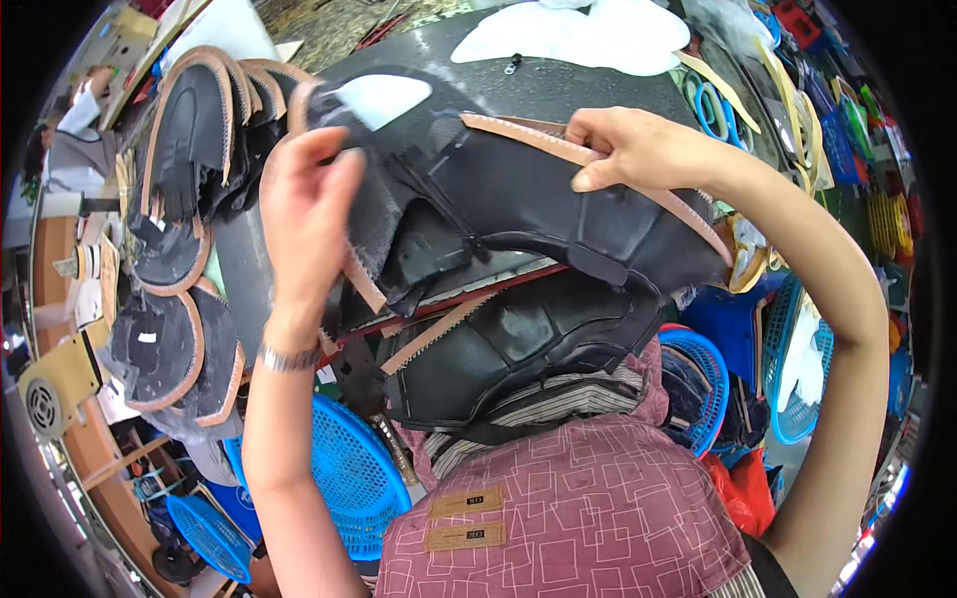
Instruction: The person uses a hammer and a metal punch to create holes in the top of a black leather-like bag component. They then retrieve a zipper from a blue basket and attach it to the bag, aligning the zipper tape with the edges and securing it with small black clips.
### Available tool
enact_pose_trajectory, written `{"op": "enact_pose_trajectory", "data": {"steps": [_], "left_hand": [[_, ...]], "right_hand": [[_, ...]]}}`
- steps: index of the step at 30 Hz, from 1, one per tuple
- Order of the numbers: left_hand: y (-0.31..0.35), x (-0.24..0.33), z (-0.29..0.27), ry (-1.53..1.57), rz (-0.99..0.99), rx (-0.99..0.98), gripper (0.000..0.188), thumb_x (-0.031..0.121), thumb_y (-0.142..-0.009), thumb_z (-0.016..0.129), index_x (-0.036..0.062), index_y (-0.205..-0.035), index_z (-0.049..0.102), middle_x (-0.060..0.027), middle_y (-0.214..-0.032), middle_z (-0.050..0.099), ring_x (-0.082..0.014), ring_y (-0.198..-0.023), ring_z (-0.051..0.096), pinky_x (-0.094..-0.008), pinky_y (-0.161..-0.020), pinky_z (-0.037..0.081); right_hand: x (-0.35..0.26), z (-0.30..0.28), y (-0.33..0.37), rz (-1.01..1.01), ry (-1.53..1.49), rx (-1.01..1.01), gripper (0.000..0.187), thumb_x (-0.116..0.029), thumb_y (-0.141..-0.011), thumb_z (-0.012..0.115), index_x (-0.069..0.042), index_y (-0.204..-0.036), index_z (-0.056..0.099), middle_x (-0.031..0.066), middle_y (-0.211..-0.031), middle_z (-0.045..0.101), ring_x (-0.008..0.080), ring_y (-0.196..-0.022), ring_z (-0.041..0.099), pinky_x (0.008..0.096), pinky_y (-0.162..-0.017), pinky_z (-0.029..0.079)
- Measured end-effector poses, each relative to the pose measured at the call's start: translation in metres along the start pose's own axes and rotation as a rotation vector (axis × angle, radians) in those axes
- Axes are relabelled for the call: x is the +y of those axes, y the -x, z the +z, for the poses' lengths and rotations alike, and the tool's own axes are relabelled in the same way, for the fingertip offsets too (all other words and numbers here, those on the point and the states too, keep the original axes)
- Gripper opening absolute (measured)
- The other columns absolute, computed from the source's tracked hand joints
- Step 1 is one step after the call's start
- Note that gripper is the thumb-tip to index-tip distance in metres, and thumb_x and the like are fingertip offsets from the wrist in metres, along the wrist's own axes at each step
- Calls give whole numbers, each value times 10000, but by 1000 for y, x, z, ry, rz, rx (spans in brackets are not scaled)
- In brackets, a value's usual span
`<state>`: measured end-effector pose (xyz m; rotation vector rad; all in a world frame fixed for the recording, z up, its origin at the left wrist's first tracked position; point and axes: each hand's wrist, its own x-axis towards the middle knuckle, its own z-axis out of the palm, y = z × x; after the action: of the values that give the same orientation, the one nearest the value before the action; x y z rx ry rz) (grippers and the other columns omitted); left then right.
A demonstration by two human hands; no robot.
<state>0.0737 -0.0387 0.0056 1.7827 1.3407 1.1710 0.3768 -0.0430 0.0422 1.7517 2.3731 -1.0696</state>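
Note:
A black leather piece (pixel 528 194), which looks like a shoe upper with a tan saw-toothed edge strip, lies bent across the dark worktop (pixel 414 60). My right hand (pixel 633 149) pinches its tan strip between thumb and fingers at the upper right. At the left end of the black leather, my left hand (pixel 304 204) is raised, thumb and fingers apart and slightly blurred. No object shows in it. Against my lap, below the worktop's edge, rests a second black leather piece (pixel 518 334) with a similar tan strip.
Several black pieces with tan edges (pixel 194 130) are stacked at the left. White sheets (pixel 573 38) and a zipper slider (pixel 513 64) lie at the back. Blue-handled scissors (pixel 710 110) are at the right. Blue baskets (pixel 349 478) stand below, on both sides of my lap.

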Motion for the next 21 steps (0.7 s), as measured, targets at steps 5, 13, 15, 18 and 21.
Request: {"op": "enact_pose_trajectory", "data": {"steps": [5,13,15,18,21], "left_hand": [[30,-39,-69,-162,-222,257,407,199,-854,640,14,-1188,500,-93,-1156,509,-175,-1091,474,-301,-929,371],[57,-11,-39,-582,32,213,435,187,-829,657,77,-1217,497,-120,-1367,406,-246,-1269,366,-402,-1009,308],[57,17,-19,-555,201,122,455,145,-776,696,70,-1185,514,-157,-1346,411,-293,-1252,384,-403,-1017,312],[52,35,9,-531,303,1,510,124,-712,735,54,-1167,517,-197,-1309,423,-347,-1221,410,-416,-1014,331],[40,30,27,-473,259,-44,534,128,-712,729,44,-1187,501,-204,-1295,428,-359,-1210,415,-409,-1001,350]], "right_hand": [[18,20,-8,-59,-61,114,434,-346,-693,744,-35,-959,602,141,-849,625,286,-842,606,372,-746,462],[23,27,-8,-82,-82,194,402,-346,-676,745,-33,-898,628,146,-821,631,286,-811,615,371,-717,469],[22,26,-6,-63,-94,196,393,-339,-677,746,-32,-893,629,141,-818,633,279,-806,615,365,-713,468],[21,25,-7,-52,-132,179,383,-330,-677,749,-32,-886,631,134,-809,635,268,-797,615,359,-708,467],[22,27,-5,-62,-148,205,376,-326,-679,750,-31,-880,632,128,-794,638,260,-779,617,360,-698,466]]}}
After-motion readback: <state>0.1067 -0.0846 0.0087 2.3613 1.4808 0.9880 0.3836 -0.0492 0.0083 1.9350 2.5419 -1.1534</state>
